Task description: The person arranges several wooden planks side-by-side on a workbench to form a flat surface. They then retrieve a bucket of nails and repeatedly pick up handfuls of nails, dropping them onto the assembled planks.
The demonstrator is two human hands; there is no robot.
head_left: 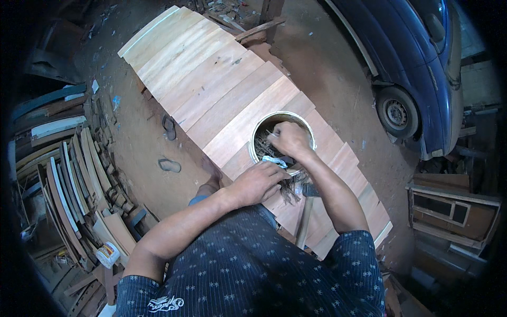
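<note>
A round white-rimmed bucket (253, 143) sits on the boards, holding dark, thin pieces that may be nails, too small to tell. My right hand (291, 140) reaches inside it, fingertips pinched together; what they hold is hard to make out. My left hand (257, 183) lies at the near left of the bucket, its fingers bent against the near rim. Between my hands a crumpled blue-white wrapper (274, 161) shows at the rim. Dark stringy strands (289, 193) hang below it. A hammer (304, 219) lies under my right forearm, its head near the bucket.
Overlapping pale wooden boards (211, 84) form a long slanting surface before me. A blue car (417, 68) stands at right, above a wooden frame (454, 208). Stacked curved wood pieces (68, 185) and a small white tub (108, 254) are at left. Sandals (169, 165) lie on the ground.
</note>
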